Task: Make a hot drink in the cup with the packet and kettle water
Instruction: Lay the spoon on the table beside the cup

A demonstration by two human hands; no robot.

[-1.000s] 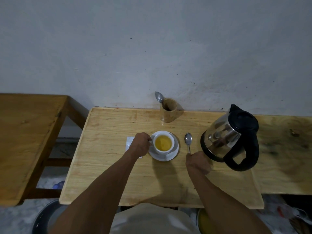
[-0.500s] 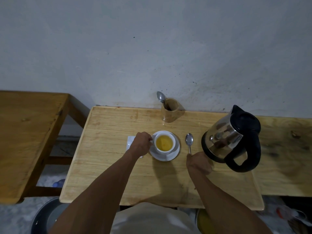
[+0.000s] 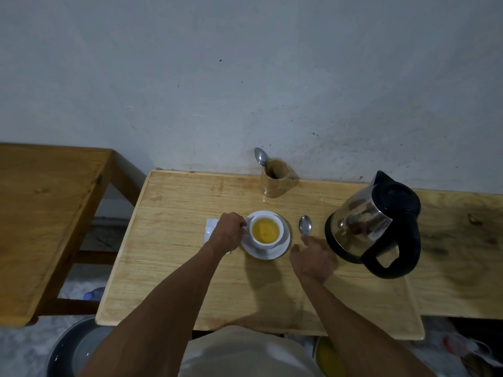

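A white cup [image 3: 265, 242] full of yellow drink stands on a white saucer [image 3: 283, 247] in the middle of the light wooden table [image 3: 177, 268]. My left hand [image 3: 228, 235] is closed on the cup's handle at its left side. Under that hand lies a white packet [image 3: 210, 229], mostly hidden. A metal spoon [image 3: 305, 225] lies right of the saucer; my right hand [image 3: 313, 258] covers its handle, fingers spread. The steel kettle [image 3: 373, 224] with a black lid and handle stands at the right.
A wooden holder [image 3: 275, 178] with another spoon [image 3: 260, 157] in it stands at the back edge against the grey wall. A darker wooden table [image 3: 40, 213] is at the left. A dark basin [image 3: 68, 349] sits on the floor below.
My right hand has opened its fingers over the spoon's handle and shifted slightly towards the saucer. The left hand stays on the cup's handle. The spoon has not moved.
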